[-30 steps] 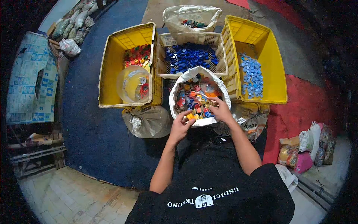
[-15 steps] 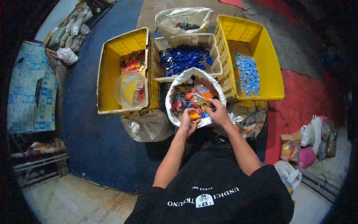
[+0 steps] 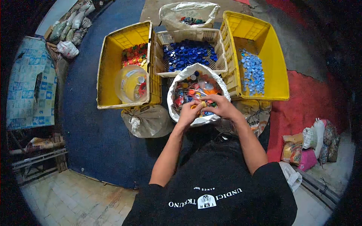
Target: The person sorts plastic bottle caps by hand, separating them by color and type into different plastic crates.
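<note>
Your hands meet, fingers curled, at a small yellowish cap over the open sack, center frame; light and stiff, it probably pinches best by its rim.

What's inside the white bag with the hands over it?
Mixed colourful caps lie inside the white bag, with a clear round piece near something orange. The left hand and right hand cover part, and anything beneath the top layer is hidden.
</note>
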A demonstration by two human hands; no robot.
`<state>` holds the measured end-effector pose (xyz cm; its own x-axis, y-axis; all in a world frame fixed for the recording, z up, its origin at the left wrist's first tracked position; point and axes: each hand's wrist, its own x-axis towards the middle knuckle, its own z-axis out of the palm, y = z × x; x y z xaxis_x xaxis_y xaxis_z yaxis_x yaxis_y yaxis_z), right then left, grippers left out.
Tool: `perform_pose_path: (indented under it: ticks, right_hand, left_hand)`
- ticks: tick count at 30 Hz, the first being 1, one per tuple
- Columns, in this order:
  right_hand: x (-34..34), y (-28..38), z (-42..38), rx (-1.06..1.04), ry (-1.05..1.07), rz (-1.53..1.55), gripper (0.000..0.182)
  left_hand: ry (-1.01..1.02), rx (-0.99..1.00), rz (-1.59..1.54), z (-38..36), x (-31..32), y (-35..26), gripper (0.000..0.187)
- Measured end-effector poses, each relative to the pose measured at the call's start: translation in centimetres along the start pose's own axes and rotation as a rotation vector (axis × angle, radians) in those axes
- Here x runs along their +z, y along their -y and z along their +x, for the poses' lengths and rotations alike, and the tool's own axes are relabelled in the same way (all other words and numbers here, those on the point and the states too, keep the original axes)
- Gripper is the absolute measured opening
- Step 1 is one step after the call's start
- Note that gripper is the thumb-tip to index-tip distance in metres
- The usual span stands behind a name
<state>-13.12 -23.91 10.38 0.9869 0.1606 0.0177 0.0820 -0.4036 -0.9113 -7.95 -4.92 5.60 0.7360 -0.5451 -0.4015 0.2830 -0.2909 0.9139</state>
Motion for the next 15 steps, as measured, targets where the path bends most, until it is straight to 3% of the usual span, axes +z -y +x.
perform_pose_path:
  ticks: [2,6,8,9,12,13,14,15]
  right_hand:
    - [-0.4,-0.3,0.6,-0.11,-0.051,-0.168,0.043]
    - [-1.0,-0.4,1.0,-0.129,-0.115,-0.203,0.041]
    - [-1.7,0.1,1.0,0.037,-0.309,-0.207,0.039]
    - [-1.9,-0.2,0.8,0.135,-0.373,-0.122,0.04]
    - [-1.9,-0.7,0.1,0.147,-0.467,-0.076,0.044]
    - [-1.7,-0.5,-0.1,0.252,-0.358,0.003,0.047]
    - [-1.2,0.0,-0.6,0.252,-0.325,0.09,0.047]
    - [-0.2,0.3,-1.0,0.253,-0.29,0.079,0.047]
  left_hand:
    - [-0.028,-0.047,0.04,0.4,-0.1,-1.1,0.025]
    - [-0.093,0.005,0.066,1.2,-0.7,-0.8,0.028]
    - [-0.278,0.057,0.171,1.5,-1.4,0.3,0.028]
    - [-0.306,-0.109,0.071,1.4,-1.6,-0.1,0.034]
    - [-0.217,-0.153,-0.098,1.1,-3.4,1.4,0.041]
    - [-0.137,-0.154,-0.36,0.0,-3.4,0.2,0.051]
    - [-0.127,-0.317,-0.586,-1.0,-3.3,-1.0,0.059]
    - [-0.109,-0.336,-0.673,-1.6,-3.4,-1.1,0.062]
